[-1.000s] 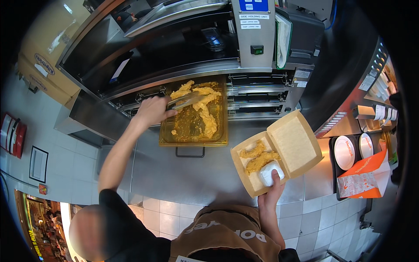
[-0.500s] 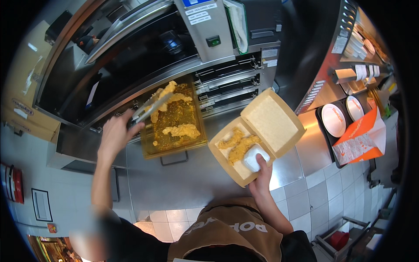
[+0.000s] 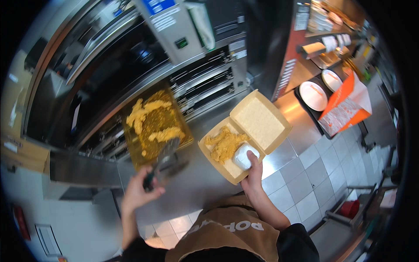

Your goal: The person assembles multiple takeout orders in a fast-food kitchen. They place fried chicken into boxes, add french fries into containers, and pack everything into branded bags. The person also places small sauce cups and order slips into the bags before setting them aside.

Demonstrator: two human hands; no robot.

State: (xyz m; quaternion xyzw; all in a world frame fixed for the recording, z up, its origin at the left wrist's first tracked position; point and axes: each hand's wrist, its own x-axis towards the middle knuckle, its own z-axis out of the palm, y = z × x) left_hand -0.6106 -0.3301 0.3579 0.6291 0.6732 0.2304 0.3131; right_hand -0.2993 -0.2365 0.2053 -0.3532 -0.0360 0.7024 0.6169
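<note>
My left hand [image 3: 143, 188] is closed round the handle of metal tongs [image 3: 168, 159], whose blades are smeared by motion over the counter at the tray's near edge. My right hand [image 3: 254, 174] grips an open cardboard takeaway box [image 3: 261, 122] from its near side, thumb pressed on a small white container [image 3: 245, 156] inside. Breaded chicken strips [image 3: 224, 144] lie piled beside that container. To the left, an amber rectangular tray [image 3: 181, 115] bears more chicken strips [image 3: 146, 109] and loose crumbs.
A holding cabinet [image 3: 209, 81] with stacked slots stands behind the tray. Along the steel counter [image 3: 192, 174], to the right, are a black tray [image 3: 325, 129] with round white lids [image 3: 313, 96] and an orange-and-white paper bag [image 3: 349, 107].
A chicken strip the tongs gripped over the tray is now with the others in the box. The tongs and my left hand have come nearer to me. My right hand still holds the box.
</note>
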